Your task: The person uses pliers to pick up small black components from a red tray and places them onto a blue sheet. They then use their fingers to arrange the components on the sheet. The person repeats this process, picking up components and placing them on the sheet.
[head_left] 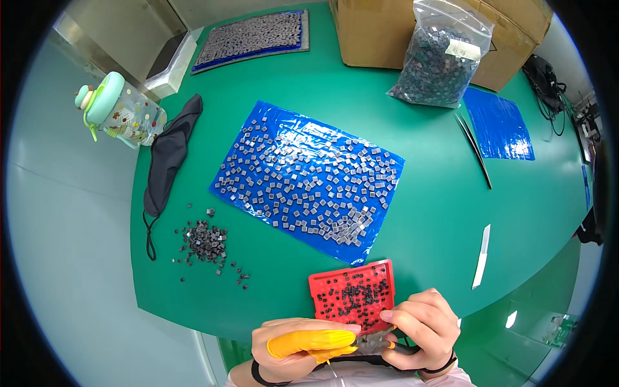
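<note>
My left hand (290,345), with yellow coverings on some fingers, is closed at the table's near edge. What it pinches is too small to name. My right hand (422,332) is closed around a dark tool with orange marks (403,347), its kind mostly hidden by the fingers. Between the two hands is a greyish, see-through piece (373,342) that I cannot identify. Right beyond my fingertips lies a shallow red tray (314,284), with many small black parts scattered in it. My right thumb or fingertip reaches over its near right corner.
A blue film sheet (258,116) covered with small grey squares lies mid-table. Left are a pile of dark pieces (205,242), a black mask (171,158) and a bottle (132,116). Right are tweezers (476,155), blue film (500,126), a white strip (481,258); behind, a filled bag (438,71) and cardboard box (371,32).
</note>
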Demonstrator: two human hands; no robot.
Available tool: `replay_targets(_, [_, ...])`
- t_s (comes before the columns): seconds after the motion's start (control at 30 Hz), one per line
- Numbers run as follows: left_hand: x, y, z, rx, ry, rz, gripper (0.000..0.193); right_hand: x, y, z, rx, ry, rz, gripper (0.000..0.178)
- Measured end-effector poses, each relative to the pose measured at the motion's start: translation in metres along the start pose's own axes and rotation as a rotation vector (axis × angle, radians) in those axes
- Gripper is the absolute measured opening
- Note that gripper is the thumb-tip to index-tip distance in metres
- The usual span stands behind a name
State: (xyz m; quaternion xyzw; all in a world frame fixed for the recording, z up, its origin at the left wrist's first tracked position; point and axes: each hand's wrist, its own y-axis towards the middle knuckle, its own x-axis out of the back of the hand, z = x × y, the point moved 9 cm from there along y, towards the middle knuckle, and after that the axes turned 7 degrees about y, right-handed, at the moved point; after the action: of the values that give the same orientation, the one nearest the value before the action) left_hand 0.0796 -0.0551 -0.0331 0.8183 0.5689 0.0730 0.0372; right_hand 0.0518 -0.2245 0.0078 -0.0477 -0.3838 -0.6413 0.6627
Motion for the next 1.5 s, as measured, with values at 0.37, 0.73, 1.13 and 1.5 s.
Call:
replay_targets(0.37, [0.002, -0.014, 0.008, -0.005, 0.173, -0.047, 0.026, 0.000, 0.001, 0.000, 0.018, -0.012, -0.008, 0.049])
replay_targets(0.73, [0.000, 0.004, 0.003, 0.080, -0.235, -0.229, 0.026, 0.002, 0.002, -0.006, -0.040, -0.017, -0.038, 0.050])
replay_targets(1.13, [0.002, -0.001, 0.021, 0.205, -0.156, -0.151, 0.024, 0.000, 0.002, -0.005, -0.010, -0.034, -0.023, 0.049])
replay_targets(1.5, [-0.012, -0.001, 0.027, 0.450, -0.575, -0.081, 0.019, 0.003, -0.001, -0.007, 0.020, -0.066, -0.014, 0.051])
